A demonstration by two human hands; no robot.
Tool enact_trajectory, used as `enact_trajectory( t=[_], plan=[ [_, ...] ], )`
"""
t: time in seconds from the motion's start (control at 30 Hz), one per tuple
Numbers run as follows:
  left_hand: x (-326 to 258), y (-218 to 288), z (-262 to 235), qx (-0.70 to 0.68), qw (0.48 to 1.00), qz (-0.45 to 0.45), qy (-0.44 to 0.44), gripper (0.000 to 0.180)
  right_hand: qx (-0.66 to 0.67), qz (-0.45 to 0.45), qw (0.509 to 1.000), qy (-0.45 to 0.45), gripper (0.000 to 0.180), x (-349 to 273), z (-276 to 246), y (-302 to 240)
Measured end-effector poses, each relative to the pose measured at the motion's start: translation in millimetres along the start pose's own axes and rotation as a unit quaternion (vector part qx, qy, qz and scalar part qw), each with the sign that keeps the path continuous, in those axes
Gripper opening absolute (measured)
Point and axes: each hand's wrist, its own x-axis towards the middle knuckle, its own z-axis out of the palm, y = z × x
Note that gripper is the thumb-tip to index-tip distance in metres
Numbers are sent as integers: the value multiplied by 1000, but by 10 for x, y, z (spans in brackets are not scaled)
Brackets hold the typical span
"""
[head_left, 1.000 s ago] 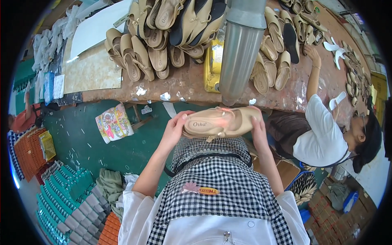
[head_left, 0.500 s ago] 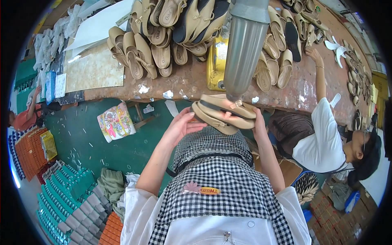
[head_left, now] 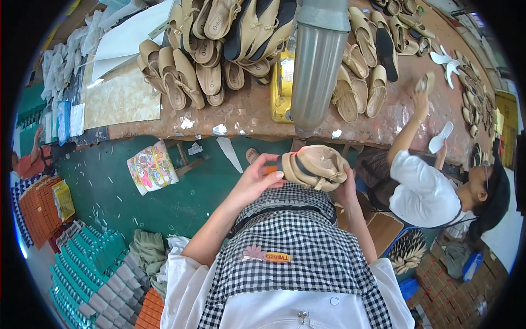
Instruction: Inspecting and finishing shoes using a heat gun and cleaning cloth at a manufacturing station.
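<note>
Beige shoes (head_left: 311,166) turned since earlier; left grip (head_left: 256,183), right grip (head_left: 347,188) closed around them; grey tube (head_left: 319,77) partly hides yellow casing (head_left: 281,90)

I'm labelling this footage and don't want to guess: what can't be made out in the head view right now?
In the head view:
- Right hand: fingers partly hidden by the held beige footwear.
- Orange patch at the left hand: partly covered by fingers, too small to identify.
- Yellow object: right side hidden by the grey pipe.
- Shoe pile: cut off by the upper edge.
- Item in the co-worker's hand: blurred.
</note>
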Motion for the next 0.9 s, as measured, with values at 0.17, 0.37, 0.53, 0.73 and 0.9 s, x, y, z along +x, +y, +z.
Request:
enact_trajectory(
  t=[0.17, 0.37, 0.53, 0.73, 0.9],
  plan=[
    [-147, -1, -218, -103, 991, -76, 28, 62, -90, -64, 994, -5, 41, -107, 427, -184],
    [-128, -119, -107, 13, 996, -8, 89, 65, -226, -171, 959, 14, 35, -51, 663, -446],
    [41, -44, -30, 112, 983, 91, 114, 58, -88, -125, 988, -36, 41, 58, 374, -322],
    [249, -77, 208, 185, 973, 77, 120, 58, 53, -36, 997, -41, 46, 1, -16, 103],
    [424, -118, 309, 186, 968, 61, 155, 58, 121, -11, 993, 1, 47, -38, -64, 222]
  ],
)
